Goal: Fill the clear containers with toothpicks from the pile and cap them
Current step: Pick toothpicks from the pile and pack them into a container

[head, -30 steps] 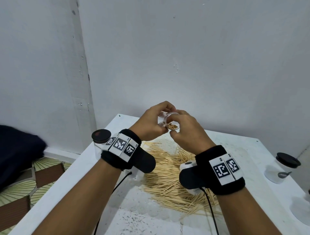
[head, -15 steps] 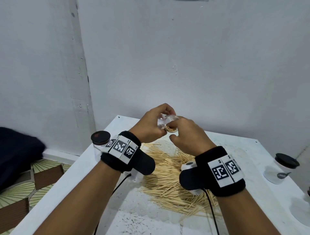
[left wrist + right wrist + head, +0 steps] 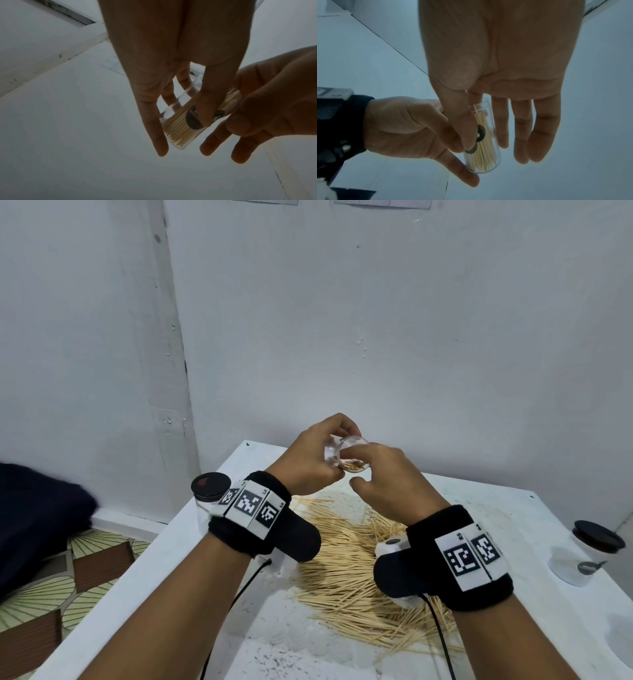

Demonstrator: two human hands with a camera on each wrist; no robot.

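Above the far part of the white table (image 3: 205, 542), a clear container (image 3: 346, 455) is held tilted in the air between both hands, well clear of the toothpick pile (image 3: 346, 556) spread below. The left hand (image 3: 308, 460) is wrapped round the container's body, thumb and fingers curled on the wall; the forefinger is seen pointing out straight past the base in the wrist views. The right hand (image 3: 387, 477) is placed at the open mouth, its thumb and forefinger closed on the toothpicks inside (image 3: 481, 146); its other three fingers (image 3: 522, 132) are extended and lie side by side behind the glass. The container is judged partly filled, with no cap on it.

Step in hand, as judged: the bundle is being seated and levelled. The tilt is best kept so the sticks slide base-ward and stay parallel; crossed sticks would jam and block the cap. The pinch should be released only once the tips sit below the rim. A light tap or roll by the left hand may settle them.

Noted also: a capped container (image 3: 209, 491) at the left table edge, another (image 3: 589, 553) at the far right.
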